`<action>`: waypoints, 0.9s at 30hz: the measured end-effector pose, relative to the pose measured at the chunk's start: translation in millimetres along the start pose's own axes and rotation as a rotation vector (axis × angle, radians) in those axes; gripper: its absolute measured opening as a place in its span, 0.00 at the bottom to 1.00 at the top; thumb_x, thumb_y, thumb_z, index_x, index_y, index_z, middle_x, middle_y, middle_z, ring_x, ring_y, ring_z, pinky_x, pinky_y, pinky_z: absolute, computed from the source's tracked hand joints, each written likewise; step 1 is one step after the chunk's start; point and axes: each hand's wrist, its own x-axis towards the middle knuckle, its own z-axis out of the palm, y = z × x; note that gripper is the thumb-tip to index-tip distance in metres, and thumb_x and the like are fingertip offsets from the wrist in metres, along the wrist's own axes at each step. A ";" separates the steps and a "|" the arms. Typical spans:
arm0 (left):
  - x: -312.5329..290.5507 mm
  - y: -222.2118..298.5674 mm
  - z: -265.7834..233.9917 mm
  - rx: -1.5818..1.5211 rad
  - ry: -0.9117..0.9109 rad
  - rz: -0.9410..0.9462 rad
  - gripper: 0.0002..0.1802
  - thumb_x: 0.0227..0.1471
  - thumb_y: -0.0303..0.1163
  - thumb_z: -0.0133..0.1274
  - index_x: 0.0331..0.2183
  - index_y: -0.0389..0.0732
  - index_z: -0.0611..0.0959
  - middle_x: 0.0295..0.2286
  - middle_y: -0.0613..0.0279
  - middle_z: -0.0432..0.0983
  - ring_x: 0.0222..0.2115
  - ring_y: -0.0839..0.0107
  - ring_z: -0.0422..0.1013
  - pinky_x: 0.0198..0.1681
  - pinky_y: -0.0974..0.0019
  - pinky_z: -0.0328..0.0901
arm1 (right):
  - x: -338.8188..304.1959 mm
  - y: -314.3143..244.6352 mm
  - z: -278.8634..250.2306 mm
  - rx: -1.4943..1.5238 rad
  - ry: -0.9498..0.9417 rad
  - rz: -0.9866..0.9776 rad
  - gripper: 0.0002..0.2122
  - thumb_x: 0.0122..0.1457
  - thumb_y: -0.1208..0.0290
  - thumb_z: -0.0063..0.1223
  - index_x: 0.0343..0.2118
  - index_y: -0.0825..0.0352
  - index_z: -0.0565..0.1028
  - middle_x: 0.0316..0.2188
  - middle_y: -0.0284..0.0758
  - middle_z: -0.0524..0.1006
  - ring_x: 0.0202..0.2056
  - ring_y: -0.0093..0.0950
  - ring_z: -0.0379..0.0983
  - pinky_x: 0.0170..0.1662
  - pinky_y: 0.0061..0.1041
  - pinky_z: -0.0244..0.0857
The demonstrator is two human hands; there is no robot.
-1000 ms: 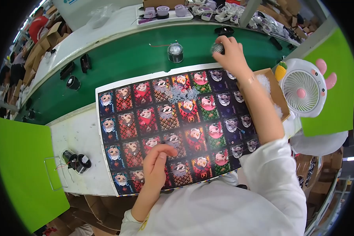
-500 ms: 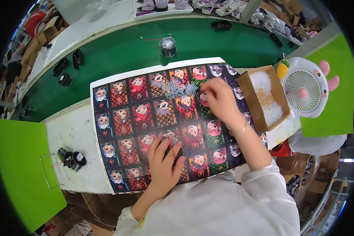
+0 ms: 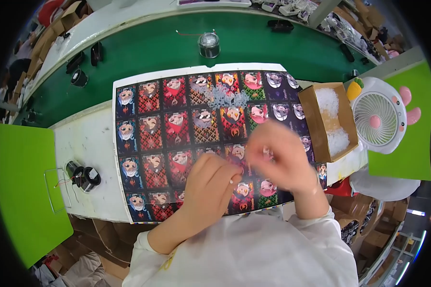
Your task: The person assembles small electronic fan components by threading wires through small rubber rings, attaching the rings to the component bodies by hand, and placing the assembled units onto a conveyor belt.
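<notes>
1. Our left hand (image 3: 208, 189) hangs low over the printed card sheet (image 3: 150, 126), fingers curled and nearly closed, the thumb side turned inward. At its fingertips we see a small white piece (image 3: 232, 182); it seems pinched there, though what it belongs to is hidden by the fingers.
2. Our right hand (image 3: 280, 155) is just beside it, blurred, with the fingers bent in towards the thumb. We cannot tell whether it has hold of anything.
3. Further up the sheet lies a loose pile of translucent pale-blue rings (image 3: 227, 97), apart from both hands. To the right, a cardboard box (image 3: 315, 122) holds two heaps of clear white bits (image 3: 337, 141), beside the rabbit-eared fan (image 3: 376, 119).
4. On the green conveyor belt (image 3: 143, 48) stands a clear round housing (image 3: 209, 46), upright, with a red wire running out to its left. On the left of the table sits a black motor-like assembly (image 3: 86, 178) with loose wires.
5. As for progress, we judge the handwork to be partway: the small piece is out at our fingertips, while plenty of rings and bits lie unused. Whether anything has been joined, we cannot tell.
</notes>
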 end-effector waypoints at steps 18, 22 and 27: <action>4.5 -1.3 4.9 0.357 -0.075 0.126 0.21 0.42 0.29 0.54 0.41 0.33 0.82 0.26 0.62 0.73 0.31 0.65 0.71 0.34 0.61 0.64 | -27.2 -39.2 9.9 -0.048 0.044 0.187 0.14 0.44 0.84 0.65 0.35 0.68 0.75 0.29 0.37 0.72 0.28 0.34 0.71 0.28 0.29 0.68; 5.6 -2.7 8.5 0.368 -0.052 0.162 0.24 0.42 0.29 0.53 0.44 0.32 0.81 0.25 0.64 0.72 0.30 0.67 0.71 0.33 0.62 0.64 | -31.4 -39.8 14.8 -0.112 0.076 0.179 0.13 0.44 0.83 0.65 0.34 0.69 0.75 0.29 0.37 0.72 0.28 0.34 0.72 0.29 0.29 0.68; 6.1 -7.8 8.7 0.369 -0.037 0.247 0.28 0.41 0.29 0.54 0.48 0.31 0.80 0.23 0.65 0.71 0.27 0.68 0.70 0.31 0.64 0.65 | -32.3 -40.2 12.3 -0.136 0.063 0.220 0.10 0.44 0.83 0.64 0.30 0.68 0.76 0.25 0.36 0.71 0.26 0.33 0.71 0.26 0.28 0.66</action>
